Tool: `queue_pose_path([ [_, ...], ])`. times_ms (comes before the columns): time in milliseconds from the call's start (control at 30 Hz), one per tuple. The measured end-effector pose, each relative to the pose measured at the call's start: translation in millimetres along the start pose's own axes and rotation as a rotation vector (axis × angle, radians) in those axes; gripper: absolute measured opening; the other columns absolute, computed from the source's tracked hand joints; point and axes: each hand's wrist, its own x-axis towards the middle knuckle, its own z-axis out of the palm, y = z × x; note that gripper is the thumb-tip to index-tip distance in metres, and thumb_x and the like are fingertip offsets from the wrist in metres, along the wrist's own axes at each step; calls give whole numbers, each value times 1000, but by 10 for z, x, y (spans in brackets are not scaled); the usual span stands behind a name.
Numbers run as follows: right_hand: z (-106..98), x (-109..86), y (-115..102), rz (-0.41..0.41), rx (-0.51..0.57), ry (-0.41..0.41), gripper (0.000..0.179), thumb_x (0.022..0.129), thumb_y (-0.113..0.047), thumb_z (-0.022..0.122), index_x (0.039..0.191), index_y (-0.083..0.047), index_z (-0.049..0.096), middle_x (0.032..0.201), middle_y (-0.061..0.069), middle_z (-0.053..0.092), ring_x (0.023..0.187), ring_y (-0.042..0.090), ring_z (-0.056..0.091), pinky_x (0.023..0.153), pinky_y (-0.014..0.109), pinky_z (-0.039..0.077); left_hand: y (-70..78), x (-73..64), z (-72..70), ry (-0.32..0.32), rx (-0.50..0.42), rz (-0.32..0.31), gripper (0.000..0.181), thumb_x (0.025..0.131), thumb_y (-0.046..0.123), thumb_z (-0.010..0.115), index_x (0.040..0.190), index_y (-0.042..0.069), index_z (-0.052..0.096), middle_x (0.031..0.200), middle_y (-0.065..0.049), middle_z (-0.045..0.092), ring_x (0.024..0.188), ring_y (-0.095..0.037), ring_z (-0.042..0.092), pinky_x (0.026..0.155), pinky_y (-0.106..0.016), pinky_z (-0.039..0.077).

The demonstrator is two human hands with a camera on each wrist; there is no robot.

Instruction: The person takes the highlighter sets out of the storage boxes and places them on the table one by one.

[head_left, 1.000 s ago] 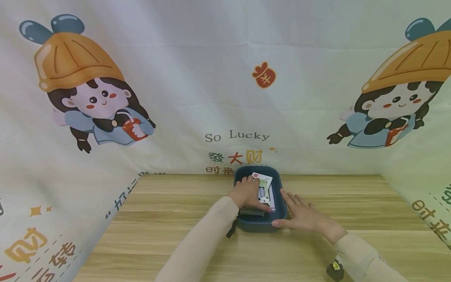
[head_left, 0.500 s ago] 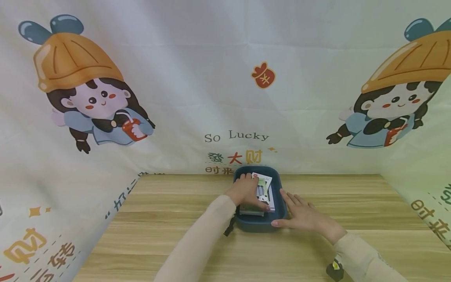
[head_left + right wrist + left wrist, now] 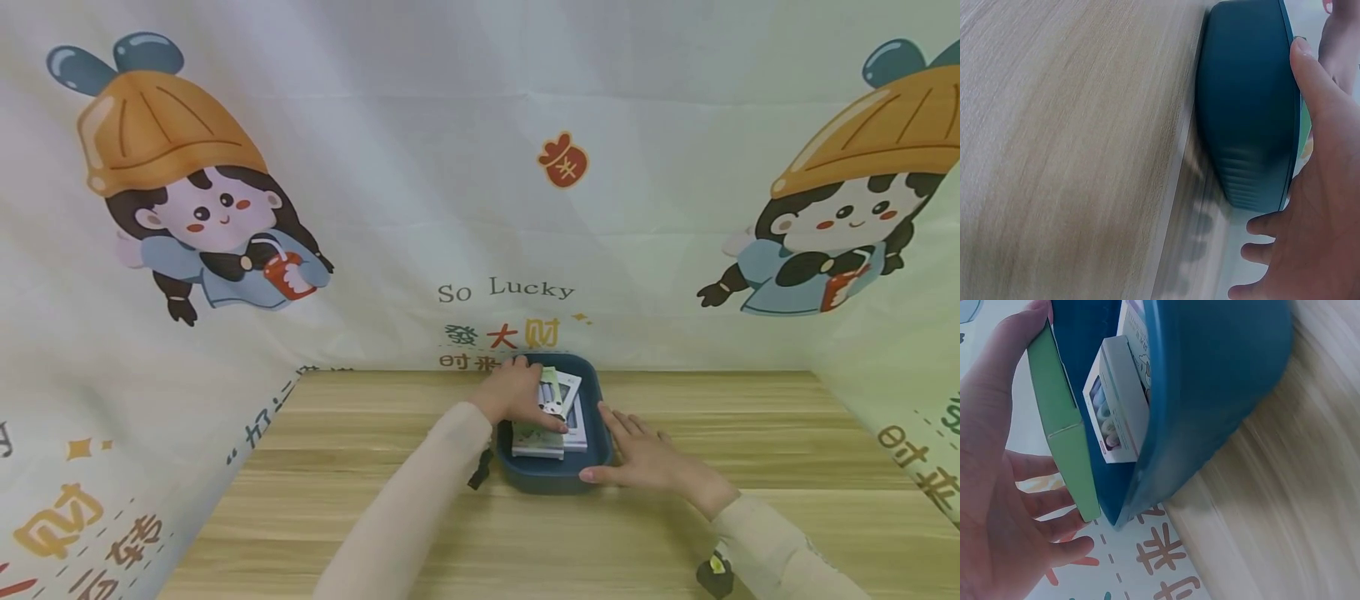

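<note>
A dark blue bin stands on the table near the wall. My left hand is over its left side, holding a small box with a panda picture between thumb and fingers. In the left wrist view that box shows a green side beside the bin's rim. Inside the bin lie a white box with a window and another pale box. My right hand rests against the bin's right side, fingers spread; the right wrist view shows its thumb along the rim.
A wood-grain table extends to both sides and in front of the bin. Behind it hangs a white printed cloth, close to the bin's back. A dark strap end hangs by the left wrist, a dark object by the right sleeve.
My left hand has shifted up and left with the panda box, uncovering more of the boxes below. The right hand and the bin stay in place.
</note>
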Motion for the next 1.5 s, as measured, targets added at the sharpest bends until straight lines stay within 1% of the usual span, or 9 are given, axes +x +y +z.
queue_pose_path([
  [100, -3, 3, 4, 4, 1, -1, 111, 82, -71, 60, 159, -7, 11, 160, 27, 25, 146, 55, 22, 105, 81, 21, -25, 0, -5, -18, -14, -11, 116, 66, 82, 68, 150, 7, 39, 153, -18, 42, 141, -34, 41, 116, -46, 39],
  [300, -16, -6, -1, 8, -1, -13, 111, 83, -72, 59, 159, -8, 10, 161, 27, 25, 146, 55, 21, 106, 80, 20, -47, -21, -16, -32, -23, -25, 118, 66, 82, 68, 152, 9, 37, 157, -19, 37, 146, -35, 36, 118, -47, 37],
  [500, -24, -12, -13, 12, 4, -25, 111, 83, -72, 59, 160, -9, 10, 161, 26, 24, 147, 54, 20, 107, 80, 20, -59, -67, -34, -36, -35, -22, 116, 66, 81, 69, 152, 9, 37, 158, -18, 36, 148, -36, 32, 119, -47, 35],
  [567, -21, -9, -15, 12, 4, -27, 111, 83, -72, 59, 160, -9, 9, 161, 26, 24, 147, 54, 20, 107, 80, 20, -70, -85, -41, -31, -31, -20, 116, 66, 81, 69, 152, 9, 37, 157, -18, 38, 147, -36, 33, 119, -47, 35],
  [800, -4, 4, -14, 13, 11, -33, 112, 82, -72, 60, 160, -9, 9, 161, 26, 24, 146, 55, 20, 107, 80, 19, -129, -157, -65, -27, -14, 0, 116, 66, 81, 69, 151, 8, 39, 151, -16, 45, 140, -33, 42, 116, -46, 38],
  [1000, -5, 5, -15, 10, 16, -26, 113, 81, -72, 61, 159, -9, 9, 160, 27, 25, 146, 56, 21, 106, 81, 20, -184, -206, -71, -17, -23, 11, 115, 65, 80, 70, 150, 8, 40, 149, -16, 46, 138, -33, 44, 116, -46, 38],
  [1067, -8, 2, -19, 10, 17, -26, 113, 81, -72, 61, 160, -9, 9, 160, 28, 25, 146, 56, 21, 106, 80, 20, -192, -222, -75, -16, -11, 21, 115, 65, 80, 70, 150, 8, 41, 146, -16, 48, 135, -32, 45, 116, -45, 39],
  [1300, -15, -10, -31, 23, 24, -30, 113, 81, -72, 60, 160, -9, 8, 161, 27, 24, 147, 55, 20, 107, 79, 19, -163, -303, -83, -2, 20, 52, 115, 63, 82, 70, 147, 9, 44, 137, -13, 52, 125, -28, 48, 111, -42, 43],
  [1500, -14, -9, -28, 22, 21, -28, 113, 82, -72, 60, 160, -9, 9, 160, 27, 26, 146, 55, 21, 107, 79, 20, -94, -421, -103, 8, 48, 67, 114, 62, 82, 70, 145, 9, 46, 132, -11, 54, 119, -26, 49, 107, -40, 45],
])
